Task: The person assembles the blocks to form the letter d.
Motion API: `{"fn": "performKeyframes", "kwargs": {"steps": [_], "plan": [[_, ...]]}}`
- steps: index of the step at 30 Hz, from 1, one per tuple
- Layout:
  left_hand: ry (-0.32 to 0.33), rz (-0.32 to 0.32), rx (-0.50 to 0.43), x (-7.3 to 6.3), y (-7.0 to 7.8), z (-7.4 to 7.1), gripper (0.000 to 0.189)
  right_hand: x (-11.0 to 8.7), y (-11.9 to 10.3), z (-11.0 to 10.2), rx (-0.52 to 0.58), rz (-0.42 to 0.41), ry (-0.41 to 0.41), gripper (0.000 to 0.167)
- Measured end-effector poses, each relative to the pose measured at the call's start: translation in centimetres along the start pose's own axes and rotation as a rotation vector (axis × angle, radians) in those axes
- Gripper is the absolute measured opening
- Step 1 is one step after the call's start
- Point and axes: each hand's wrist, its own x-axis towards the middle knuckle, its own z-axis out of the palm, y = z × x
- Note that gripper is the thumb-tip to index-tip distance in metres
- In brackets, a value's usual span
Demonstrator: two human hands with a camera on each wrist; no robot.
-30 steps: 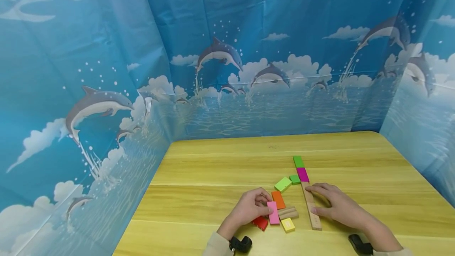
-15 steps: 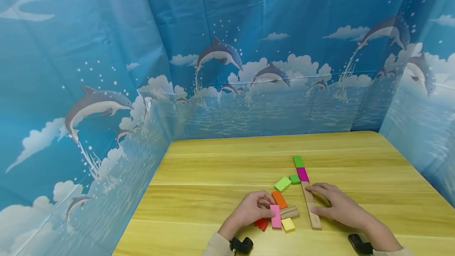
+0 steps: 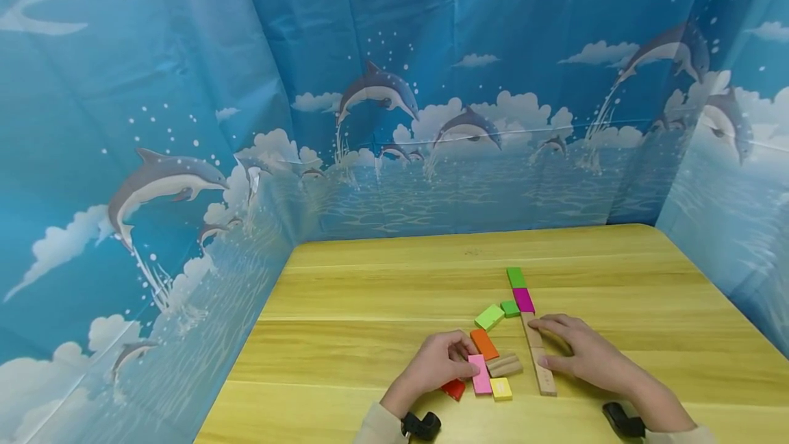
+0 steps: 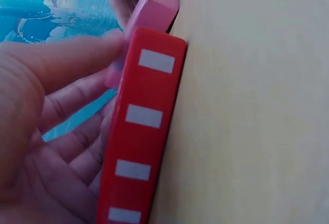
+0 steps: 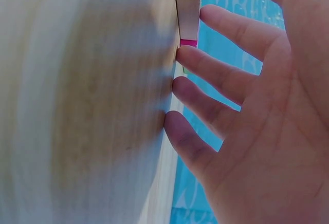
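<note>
My left hand [image 3: 434,364] pinches a pink block [image 3: 481,382] between thumb and fingers, low over the table. Beside that hand lies a red block [image 3: 454,389], which shows white rectangles in the left wrist view. A yellow block [image 3: 501,389] sits against the pink one's right side, and a grooved wooden block [image 3: 505,364] lies just behind it. An orange block [image 3: 483,344] is near the left fingertips. With fingers extended, my right hand [image 3: 582,351] touches a row of plain wooden blocks [image 3: 544,375]; its lower fingertips rest on the table in the right wrist view.
A magenta block [image 3: 524,300] and a green block [image 3: 516,277] continue the row at its far end. Left of it lie a small green block [image 3: 510,308] and a light green block [image 3: 490,317]. A dolphin-print curtain [image 3: 456,183] stands behind the yellow wooden table [image 3: 345,293].
The pink block has slid slightly right and nearer to me with my left hand. The grooved block shifted right, and the yellow block turned straighter. My right hand has stayed in place.
</note>
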Motion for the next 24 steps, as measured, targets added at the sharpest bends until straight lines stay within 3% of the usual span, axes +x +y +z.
{"fn": "performKeyframes", "kwargs": {"steps": [5,14,24], "plan": [[0.026,0.003,0.067,-0.1,0.3,0.1,0.016,0.0,-0.2,-0.1,0.010,0.004,-0.002,0.067],[0.033,-0.022,0.067,-0.2,0.3,0.0,0.015,0.0,-0.2,-0.1,-0.007,-0.004,0.004,0.066],[0.148,-0.096,0.159,1.2,1.5,-0.6,0.018,0.0,0.1,0.2,-0.003,-0.003,0.014,0.067]]}}
